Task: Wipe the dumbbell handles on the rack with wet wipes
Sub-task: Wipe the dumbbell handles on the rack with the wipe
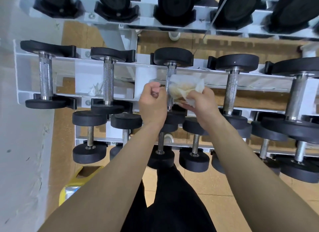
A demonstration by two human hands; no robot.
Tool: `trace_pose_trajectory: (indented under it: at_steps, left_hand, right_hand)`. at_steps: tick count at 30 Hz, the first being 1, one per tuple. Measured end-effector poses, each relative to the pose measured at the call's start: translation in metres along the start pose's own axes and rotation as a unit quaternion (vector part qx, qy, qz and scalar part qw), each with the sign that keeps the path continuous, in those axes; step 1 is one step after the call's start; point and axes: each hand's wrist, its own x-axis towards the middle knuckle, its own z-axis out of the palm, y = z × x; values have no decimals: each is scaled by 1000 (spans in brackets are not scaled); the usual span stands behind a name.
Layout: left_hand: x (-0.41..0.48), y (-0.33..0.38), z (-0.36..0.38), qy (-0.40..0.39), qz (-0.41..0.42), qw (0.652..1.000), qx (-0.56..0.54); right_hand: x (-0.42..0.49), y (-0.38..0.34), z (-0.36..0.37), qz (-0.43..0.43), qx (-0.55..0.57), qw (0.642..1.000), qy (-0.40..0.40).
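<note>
A white rack [77, 73] holds black dumbbells with knurled steel handles on three tiers. On the middle tier, the third dumbbell's handle [170, 73] runs between my two hands. My right hand [200, 102] grips a crumpled white wet wipe [186, 86], stained yellowish, and presses it against the right side of that handle. Just left of the same handle, my left hand [152, 104] is curled with its fingertips pinched together near the wipe's thin left edge. Whether it holds that edge is unclear.
Other middle-tier handles [108, 83] stand left and right. Smaller dumbbells [89, 136] fill the lower tier under my forearms. A yellow packet [70, 188] lies on the floor at lower left beside a white wall. My black trousers show below.
</note>
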Motion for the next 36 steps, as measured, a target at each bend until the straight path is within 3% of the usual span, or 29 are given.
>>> trace_pose_trajectory:
  at_steps: [3,6,10,13,17,20,22,27,31,36]
  left_hand:
    - [-11,15,-9,-116,-38,990,-76]
    - [-7,27,-18,-172,-110,969,-135]
    - [1,22,-23,-124,-87,986,-65]
    - [11,23,-24,-100,-78,991,-35]
    - [26,19,-25,-59,48,996,50]
    - [37,11,-25,-30,142,980,135]
    - [43,9,-21,-22,162,969,185]
    - [55,-2,-13,-34,159,942,293]
    - [61,-16,-16,-46,150,938,311]
    - [60,-19,-15,-27,123,939,321]
  right_hand:
    - [-11,-5,-9,50,136,983,-115]
    - [-8,-4,-12,92,175,970,-141]
    - [3,-4,-10,86,129,983,-94]
    - [10,0,-10,33,-3,998,-54]
    - [22,12,-17,-4,-131,991,-37]
    - [28,20,-21,-4,-133,991,-22]
    - [30,21,-22,-9,-110,994,-4]
    - [30,24,-21,-1,-103,993,60]
    - [38,23,-16,-9,-131,989,68]
    - [54,12,-15,37,-33,993,105]
